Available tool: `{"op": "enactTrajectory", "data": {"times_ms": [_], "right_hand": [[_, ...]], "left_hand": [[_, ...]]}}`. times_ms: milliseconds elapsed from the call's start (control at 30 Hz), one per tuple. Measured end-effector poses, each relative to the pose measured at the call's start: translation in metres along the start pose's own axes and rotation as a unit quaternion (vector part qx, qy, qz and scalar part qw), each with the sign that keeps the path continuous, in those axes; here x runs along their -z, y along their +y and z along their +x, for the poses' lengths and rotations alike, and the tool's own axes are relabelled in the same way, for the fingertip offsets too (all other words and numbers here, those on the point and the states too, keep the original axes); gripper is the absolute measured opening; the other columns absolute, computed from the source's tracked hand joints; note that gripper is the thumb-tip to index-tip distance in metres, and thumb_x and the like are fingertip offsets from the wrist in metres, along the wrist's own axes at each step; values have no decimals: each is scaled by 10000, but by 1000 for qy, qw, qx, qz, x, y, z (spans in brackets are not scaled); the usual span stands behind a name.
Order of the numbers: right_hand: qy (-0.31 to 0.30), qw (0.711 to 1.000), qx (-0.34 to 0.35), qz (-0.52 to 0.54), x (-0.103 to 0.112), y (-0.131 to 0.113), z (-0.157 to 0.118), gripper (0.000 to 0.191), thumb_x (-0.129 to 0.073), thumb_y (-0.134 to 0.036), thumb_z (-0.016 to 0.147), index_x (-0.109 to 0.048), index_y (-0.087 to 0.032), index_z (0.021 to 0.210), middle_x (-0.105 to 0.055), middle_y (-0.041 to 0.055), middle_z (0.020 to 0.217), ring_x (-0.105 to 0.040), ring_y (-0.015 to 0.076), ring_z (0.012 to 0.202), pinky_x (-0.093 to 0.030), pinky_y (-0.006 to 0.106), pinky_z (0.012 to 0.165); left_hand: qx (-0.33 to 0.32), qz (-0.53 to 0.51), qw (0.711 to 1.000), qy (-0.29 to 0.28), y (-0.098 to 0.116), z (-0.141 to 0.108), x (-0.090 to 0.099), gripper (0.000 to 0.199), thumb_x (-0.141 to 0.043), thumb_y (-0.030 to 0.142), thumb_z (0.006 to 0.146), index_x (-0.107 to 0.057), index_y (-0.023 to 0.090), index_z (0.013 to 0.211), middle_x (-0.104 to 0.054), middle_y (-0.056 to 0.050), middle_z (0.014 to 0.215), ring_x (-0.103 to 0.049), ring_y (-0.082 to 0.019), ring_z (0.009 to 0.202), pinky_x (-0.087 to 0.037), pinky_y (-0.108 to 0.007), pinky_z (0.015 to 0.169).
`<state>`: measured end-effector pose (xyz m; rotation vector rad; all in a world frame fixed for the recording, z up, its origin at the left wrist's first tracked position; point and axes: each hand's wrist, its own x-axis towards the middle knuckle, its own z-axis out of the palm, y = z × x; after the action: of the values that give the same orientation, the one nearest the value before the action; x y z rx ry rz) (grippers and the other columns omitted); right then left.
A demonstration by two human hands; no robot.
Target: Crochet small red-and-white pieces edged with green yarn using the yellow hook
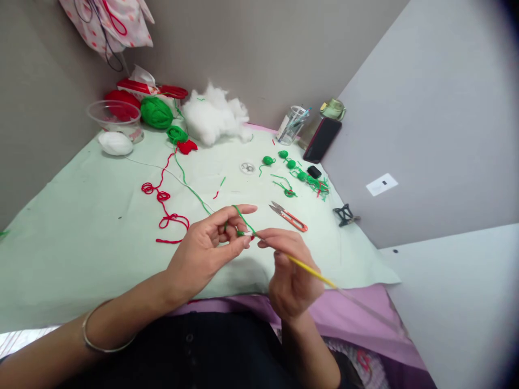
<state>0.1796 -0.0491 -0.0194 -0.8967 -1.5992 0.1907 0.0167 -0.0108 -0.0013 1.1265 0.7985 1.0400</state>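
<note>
My left hand (pixel 206 246) pinches a small crochet piece (pixel 248 233) of green, white and a bit of red yarn between thumb and fingers. Green yarn (pixel 244 219) runs over its raised index finger. In my right hand (pixel 294 270) is a crochet hook (pixel 310 269) with a yellow handle, held like a pencil. The hook's tip meets the piece at my left fingertips, where the stitches are too small to make out. From the left hand, a green strand (pixel 187 183) and a white strand trail back across the table.
Orange-handled thread snips (pixel 288 217) lie beyond my hands. Red yarn (pixel 163 197) coils at left; a green yarn ball (pixel 157 112), white stuffing (pixel 214 116) and a plastic tub (pixel 115 111) stand behind. Small green balls (pixel 291 163), a phone (pixel 323 140) and a pen cup (pixel 288 127) are at right.
</note>
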Motion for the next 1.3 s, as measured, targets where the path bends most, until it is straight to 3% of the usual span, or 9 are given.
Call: {"op": "enactTrajectory", "data": {"times_ms": [100, 167, 300, 400, 467, 667, 800, 1067, 1300], "right_hand": [[-20, 991, 69, -111, -3, 3, -8, 298, -570, -104, 996, -701, -242, 1224, -753, 75, 1093, -729, 185, 975, -629, 330, 786], [-6, 979, 97, -179, -5, 5, -11, 357, -630, -91, 959, -713, -290, 1243, -744, 62, 1111, -731, 188, 981, -634, 322, 773], [44, 996, 6, -83, -5, 5, -6, 267, -547, -173, 1021, -738, -290, 1167, -742, 58, 1012, -722, 198, 899, -621, 358, 718], [84, 988, -107, 80, -4, 4, 4, 254, -482, -227, 1056, -735, -246, 1054, -723, 44, 880, -678, 174, 749, -584, 350, 650], [73, 982, -133, 116, -5, 5, 8, 224, -517, -250, 1048, -739, -242, 1025, -740, 44, 907, -687, 172, 775, -591, 347, 680], [37, 995, -84, 38, -9, 3, 3, 242, -577, -153, 1009, -757, -276, 1114, -764, 32, 976, -726, 174, 879, -618, 334, 751], [30, 999, -31, -17, -8, 1, 1, 286, -623, -120, 974, -761, -292, 1155, -754, 46, 1035, -737, 187, 936, -628, 343, 774], [53, 957, -195, 206, -5, 14, 6, 187, -572, -312, 1032, -740, -238, 1002, -778, 48, 927, -732, 169, 832, -609, 310, 701], [55, 944, -218, 240, -2, 10, 8, 225, -508, -339, 1061, -669, -211, 970, -771, 34, 839, -712, 148, 662, -602, 301, 612]], "left_hand": [[5, -24, 1000, 12, 0, -1, -4, 399, -802, 175, 856, -747, 258, 1242, -635, 33, 861, -596, -94, 802, -516, -210, 783], [60, -89, 994, -11, 1, 0, -3, 449, -823, 210, 845, -730, 250, 1282, -635, 30, 847, -591, -89, 750, -505, -205, 716], [171, -193, 965, -35, 5, 5, 2, 471, -831, 253, 842, -734, 179, 1297, -632, 10, 787, -511, -73, 637, -504, -226, 687], [153, -189, 969, -32, 6, 6, 4, 419, -832, 248, 839, -768, 190, 1249, -656, -11, 852, -523, -87, 680, -507, -237, 704], [133, -168, 976, -46, 6, 6, 3, 384, -834, 258, 837, -786, 218, 1216, -673, -21, 930, -573, -109, 743, -509, -247, 717], [89, -125, 988, -15, 0, 4, -2, 429, -867, 275, 814, -775, 257, 1232, -660, 16, 873, -612, -111, 728, -485, -253, 716], [129, -172, 976, -20, 1, 4, -4, 501, -884, 267, 797, -742, 206, 1274, -655, 21, 831, -612, -101, 695, -471, -248, 694], [149, -160, 975, -48, 6, 2, -4, 758, -856, 206, 811, -548, 226, 1503, -669, 30, 849, -609, -99, 649, -473, -274, 705], [119, -133, 983, -44, 5, 2, -1, 670, -812, 227, 849, -574, 218, 1475, -666, 12, 868, -630, -127, 718, -476, -279, 716]]}}
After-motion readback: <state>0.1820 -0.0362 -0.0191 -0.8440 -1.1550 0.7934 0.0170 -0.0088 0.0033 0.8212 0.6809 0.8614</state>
